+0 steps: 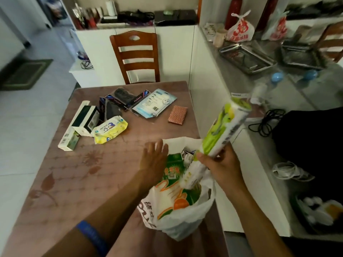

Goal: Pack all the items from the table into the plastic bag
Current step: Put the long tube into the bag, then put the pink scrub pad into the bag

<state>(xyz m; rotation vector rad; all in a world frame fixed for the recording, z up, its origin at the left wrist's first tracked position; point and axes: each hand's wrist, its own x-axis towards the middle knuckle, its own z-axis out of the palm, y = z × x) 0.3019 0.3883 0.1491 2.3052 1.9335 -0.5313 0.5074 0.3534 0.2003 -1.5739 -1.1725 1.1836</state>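
Plastic bag (178, 216) sits nearest us at the surface (74, 182) edge, our left hand (154, 162) flat and open-fingered on its rim, gripping nothing. Our right hand (220, 164) has its fingers wrapped round the lower end of a green roll pack (224, 127), long axis tilted up and away, directly over the bag's mouth. Farther off to the left wait the yellow wipes (110, 129), boxes (85, 121) and packets (154, 102)
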